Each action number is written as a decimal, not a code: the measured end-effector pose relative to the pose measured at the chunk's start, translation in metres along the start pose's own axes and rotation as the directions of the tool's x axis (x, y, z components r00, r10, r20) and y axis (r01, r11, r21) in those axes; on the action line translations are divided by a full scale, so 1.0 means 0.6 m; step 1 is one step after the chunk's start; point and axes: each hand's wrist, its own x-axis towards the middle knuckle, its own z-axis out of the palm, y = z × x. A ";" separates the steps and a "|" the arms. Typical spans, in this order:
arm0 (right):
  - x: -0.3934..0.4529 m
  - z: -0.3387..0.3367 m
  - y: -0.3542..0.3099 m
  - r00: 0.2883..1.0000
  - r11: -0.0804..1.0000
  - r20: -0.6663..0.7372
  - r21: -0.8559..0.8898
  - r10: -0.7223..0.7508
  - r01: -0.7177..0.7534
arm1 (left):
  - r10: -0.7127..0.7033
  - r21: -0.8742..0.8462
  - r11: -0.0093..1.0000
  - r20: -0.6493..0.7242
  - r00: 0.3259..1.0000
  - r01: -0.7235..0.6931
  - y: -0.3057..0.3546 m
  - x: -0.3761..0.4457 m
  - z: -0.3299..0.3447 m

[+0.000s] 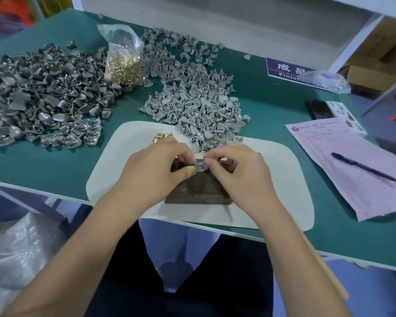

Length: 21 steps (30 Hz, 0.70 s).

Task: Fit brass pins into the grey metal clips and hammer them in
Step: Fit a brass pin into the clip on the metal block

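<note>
two hands work at the desk (55, 156): the left hand (156, 170) and the right hand (240, 172). between their fingers (212, 161) sits one grey clip (200, 167). one dark block (199, 188) lies on one white mat (272, 179). two big heaps of grey clips, too many to count: a darker heap (44, 97) and a paler heap (197, 106). one clear bag of brass pins (124, 60), one small loose pile of pins (161, 136). one pen (365, 167), one pink sheet (352, 179), one blue sign (286, 69).

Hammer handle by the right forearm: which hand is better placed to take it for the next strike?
Probably right: the handle lies under the right hand's forearm, while the left hand pinches the clip.
</note>
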 end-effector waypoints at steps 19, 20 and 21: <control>0.025 -0.019 -0.077 0.896 0.637 0.349 -0.631 -0.276 0.442 | -0.022 -0.039 0.999 -0.116 0.993 0.017 -0.001 -0.006 0.016; 0.027 -0.019 -0.078 0.893 0.645 0.365 -0.621 -0.264 0.445 | -0.017 -0.040 0.999 -0.113 0.993 0.013 -0.001 -0.005 0.016; 0.029 -0.018 -0.077 0.894 0.663 0.372 -0.607 -0.250 0.438 | -0.015 -0.046 0.999 -0.111 0.994 0.010 -0.001 -0.005 0.015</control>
